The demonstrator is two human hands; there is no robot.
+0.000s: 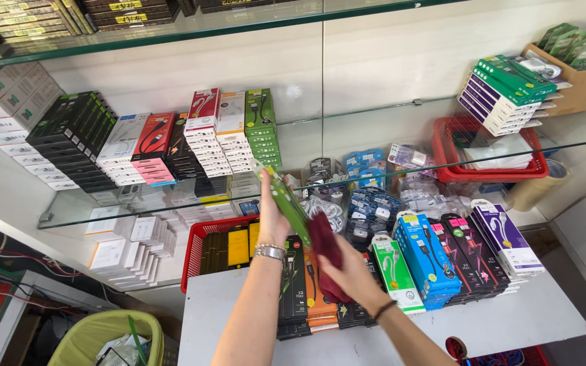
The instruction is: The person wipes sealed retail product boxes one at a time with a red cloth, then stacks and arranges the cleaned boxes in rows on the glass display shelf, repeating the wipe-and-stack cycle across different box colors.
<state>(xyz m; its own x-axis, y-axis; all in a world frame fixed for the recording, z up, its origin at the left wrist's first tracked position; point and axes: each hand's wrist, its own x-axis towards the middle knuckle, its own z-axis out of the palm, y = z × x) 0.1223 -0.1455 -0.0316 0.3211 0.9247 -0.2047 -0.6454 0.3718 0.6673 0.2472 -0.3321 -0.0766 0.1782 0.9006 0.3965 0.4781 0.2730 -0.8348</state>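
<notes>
My left hand (270, 215) fingers pinch a green box (285, 200), tilted. Right hand (353, 271) fingers closed around a dark red cloth (325, 245) touching its near end. Fingertips hidden behind box and cloth.

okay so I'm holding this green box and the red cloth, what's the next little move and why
Probably draw the dark red cloth in your right hand along the green box, which your left hand holds up tilted; the cloth already meets its lower end. Afterwards it could join the matching green stack on the glass shelf.
</notes>
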